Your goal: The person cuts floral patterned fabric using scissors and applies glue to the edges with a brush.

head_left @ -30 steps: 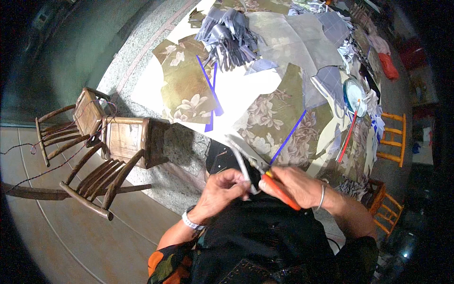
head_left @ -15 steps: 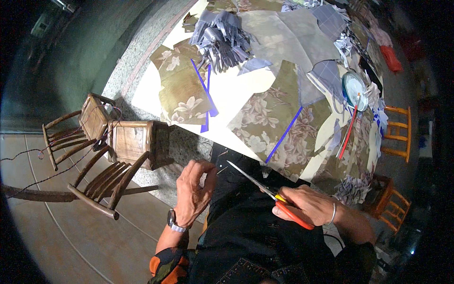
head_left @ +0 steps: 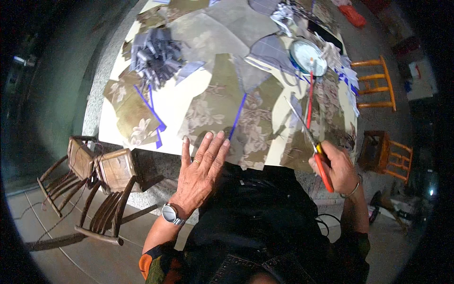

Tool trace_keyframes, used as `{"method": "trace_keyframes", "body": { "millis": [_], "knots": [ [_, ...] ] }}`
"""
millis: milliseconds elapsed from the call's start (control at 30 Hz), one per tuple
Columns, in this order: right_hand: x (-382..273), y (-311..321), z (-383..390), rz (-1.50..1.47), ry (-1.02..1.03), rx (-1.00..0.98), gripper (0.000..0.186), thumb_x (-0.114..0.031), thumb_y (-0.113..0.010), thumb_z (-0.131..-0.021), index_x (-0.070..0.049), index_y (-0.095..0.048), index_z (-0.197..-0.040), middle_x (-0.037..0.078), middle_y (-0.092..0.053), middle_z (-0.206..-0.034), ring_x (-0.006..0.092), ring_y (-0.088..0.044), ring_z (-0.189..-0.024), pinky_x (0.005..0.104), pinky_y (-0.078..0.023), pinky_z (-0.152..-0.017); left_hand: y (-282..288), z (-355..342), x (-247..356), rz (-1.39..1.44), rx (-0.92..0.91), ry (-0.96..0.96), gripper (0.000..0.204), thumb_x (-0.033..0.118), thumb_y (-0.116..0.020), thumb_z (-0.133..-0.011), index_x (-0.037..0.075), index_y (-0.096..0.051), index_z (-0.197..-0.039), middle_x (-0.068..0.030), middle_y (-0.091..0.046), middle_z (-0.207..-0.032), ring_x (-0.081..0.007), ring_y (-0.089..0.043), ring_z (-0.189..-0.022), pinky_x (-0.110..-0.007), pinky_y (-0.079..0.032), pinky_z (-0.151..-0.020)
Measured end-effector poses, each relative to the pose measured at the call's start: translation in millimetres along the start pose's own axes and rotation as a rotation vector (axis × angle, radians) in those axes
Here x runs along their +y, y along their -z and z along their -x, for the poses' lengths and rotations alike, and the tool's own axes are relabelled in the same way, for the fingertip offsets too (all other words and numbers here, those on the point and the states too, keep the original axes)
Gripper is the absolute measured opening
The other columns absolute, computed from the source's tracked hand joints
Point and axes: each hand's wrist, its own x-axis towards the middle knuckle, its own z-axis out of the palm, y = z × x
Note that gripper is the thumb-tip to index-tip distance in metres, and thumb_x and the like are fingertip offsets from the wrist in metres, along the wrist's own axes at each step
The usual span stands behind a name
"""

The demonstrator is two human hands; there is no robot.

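Note:
My left hand (head_left: 201,173) is open, fingers stretched apart over the near edge of the white-topped table (head_left: 111,123), at an olive floral fabric piece (head_left: 203,113) beside a long blue strip (head_left: 239,113). My right hand (head_left: 343,168) is wrapped round scissors (head_left: 325,176) with orange and yellow handles, blades pointing up-left over more floral scraps. A thin red-handled tool (head_left: 309,104) lies just beyond the blades, reaching into a round dish (head_left: 302,49) of pale contents.
A heap of grey cut strips (head_left: 156,57), translucent grey sheets (head_left: 215,28) and scraps cover much of the table. Dark wooden chairs (head_left: 116,173) with cords stand at left, yellow wooden chairs (head_left: 388,85) at right. A red bundle (head_left: 350,14) is at far top right.
My left hand has opened and reached forward to the fabric; the pale strip it held earlier is out of it. The scissors have moved up and rightward. The view has shifted.

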Motion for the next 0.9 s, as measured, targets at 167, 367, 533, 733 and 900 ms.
{"method": "trace_keyframes", "body": {
  "millis": [167,367,533,733,900],
  "knots": [
    [56,1,4,0.417,0.147,0.358,0.034,-0.026,-0.075,-0.084,0.000,-0.056,-0.096,0.023,-0.064,-0.080,0.0456,-0.062,-0.077,0.0515,-0.049,-0.068,2,-28,12,-0.039,-0.075,-0.059,0.068,0.004,-0.053,-0.089,0.011,-0.032,-0.153,-0.0075,-0.031,-0.160,-0.0245,-0.027,-0.149,-0.059,-0.017,-0.119],
    [101,-4,4,0.379,0.109,0.452,0.035,-0.022,-0.076,-0.081,0.000,-0.057,-0.099,0.024,-0.063,-0.090,0.0456,-0.062,-0.083,0.0518,-0.050,-0.071,-8,-30,11,-0.057,-0.068,-0.066,0.068,0.002,-0.052,-0.087,0.009,-0.034,-0.152,-0.0098,-0.034,-0.159,-0.0254,-0.030,-0.148,-0.054,-0.018,-0.120],
    [115,-6,1,0.444,0.083,0.515,0.034,-0.022,-0.075,-0.081,0.000,-0.057,-0.100,0.024,-0.064,-0.091,0.0459,-0.062,-0.082,0.0516,-0.050,-0.071,-5,-23,11,-0.098,-0.082,-0.070,0.063,0.005,-0.051,-0.090,0.008,-0.036,-0.151,-0.0119,-0.035,-0.158,-0.0287,-0.034,-0.146,-0.053,-0.019,-0.120],
    [106,-3,0,0.427,-0.028,0.484,0.033,-0.012,-0.073,-0.080,0.003,-0.054,-0.102,0.026,-0.061,-0.093,0.0470,-0.060,-0.086,0.0504,-0.047,-0.073,-4,-18,14,-0.082,-0.037,-0.059,0.062,0.006,-0.052,-0.087,0.007,-0.042,-0.149,-0.0123,-0.040,-0.156,-0.0279,-0.038,-0.144,-0.055,-0.025,-0.115],
    [105,-5,1,0.417,-0.010,0.494,0.041,-0.016,-0.074,-0.082,0.003,-0.050,-0.109,0.027,-0.060,-0.093,0.0467,-0.061,-0.085,0.0504,-0.048,-0.073,-3,-17,15,-0.062,0.011,-0.054,0.056,0.004,-0.054,-0.087,0.008,-0.050,-0.143,-0.0124,-0.047,-0.150,-0.0287,-0.044,-0.139,-0.052,-0.030,-0.112]
  ]
}}
